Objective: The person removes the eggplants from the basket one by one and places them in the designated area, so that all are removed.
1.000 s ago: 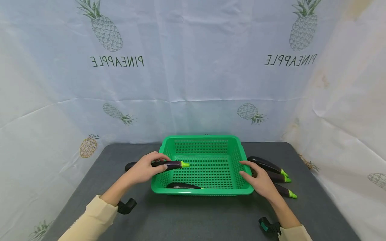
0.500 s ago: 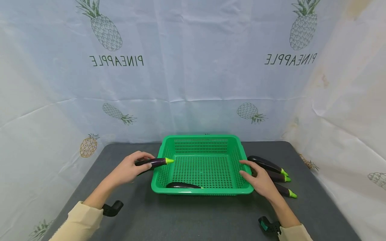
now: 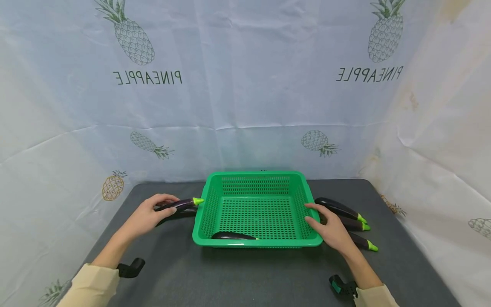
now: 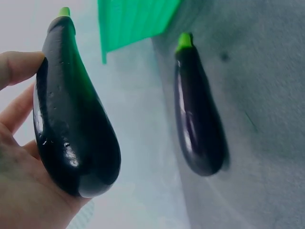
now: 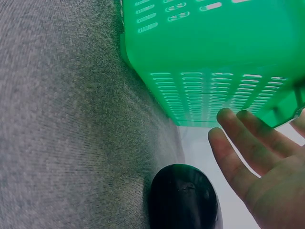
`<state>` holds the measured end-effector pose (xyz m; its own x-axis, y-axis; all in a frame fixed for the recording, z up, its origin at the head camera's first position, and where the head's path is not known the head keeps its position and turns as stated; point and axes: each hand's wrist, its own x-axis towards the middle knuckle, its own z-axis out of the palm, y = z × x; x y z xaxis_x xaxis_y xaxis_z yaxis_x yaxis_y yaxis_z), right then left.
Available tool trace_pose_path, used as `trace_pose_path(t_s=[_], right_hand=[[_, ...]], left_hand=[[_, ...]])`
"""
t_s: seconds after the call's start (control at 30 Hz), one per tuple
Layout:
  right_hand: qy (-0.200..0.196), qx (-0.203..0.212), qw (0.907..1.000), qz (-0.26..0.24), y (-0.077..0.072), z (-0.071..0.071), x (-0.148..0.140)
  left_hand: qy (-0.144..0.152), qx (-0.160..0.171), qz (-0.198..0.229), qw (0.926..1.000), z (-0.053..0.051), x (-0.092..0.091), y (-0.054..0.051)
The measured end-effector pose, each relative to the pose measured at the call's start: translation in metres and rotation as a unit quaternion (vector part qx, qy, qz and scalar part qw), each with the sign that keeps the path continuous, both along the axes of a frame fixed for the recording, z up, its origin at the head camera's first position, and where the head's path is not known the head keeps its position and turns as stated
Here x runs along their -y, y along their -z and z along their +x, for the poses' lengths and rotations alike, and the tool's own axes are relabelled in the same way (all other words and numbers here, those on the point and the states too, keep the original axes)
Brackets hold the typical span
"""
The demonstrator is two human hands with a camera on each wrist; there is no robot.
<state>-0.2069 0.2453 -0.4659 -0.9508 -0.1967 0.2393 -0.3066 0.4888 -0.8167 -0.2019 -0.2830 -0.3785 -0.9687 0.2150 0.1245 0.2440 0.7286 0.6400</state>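
Observation:
My left hand holds a dark purple eggplant with a bright green stem, left of the green basket. In the left wrist view the thumb presses this eggplant's side and its rounded end is near the palm. Another eggplant lies on the table below it, partly hidden in the head view. One eggplant lies inside the basket along the near wall. My right hand rests at the basket's right rim. Its thumb and forefinger reach over the edge, while other straight fingers extend along the outer wall.
Several eggplants lie on the dark grey table right of the basket, partly behind my right hand. White cloth printed with pineapples hangs behind and beside the table. A black wrist camera sits on the left wrist.
My left hand has carried its eggplant leftward, from over the basket's left side to outside its left rim. The right hand and the basket have stayed put.

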Motion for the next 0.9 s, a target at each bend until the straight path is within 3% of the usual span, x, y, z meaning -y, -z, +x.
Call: trace_pose_path(t_s=[0.4,0.9], right_hand=[[-0.001,-0.002,1.0000,-0.003,0.000,-0.001,0.001],[0.000,-0.012,0.9999,0.001,0.002,0.000,0.000]], left_hand=[[-0.032,0.016,-0.009,0.9993,-0.004,0.020,0.023],[-0.029,0.019,-0.039,0.9986,-0.013,0.020,0.063]])
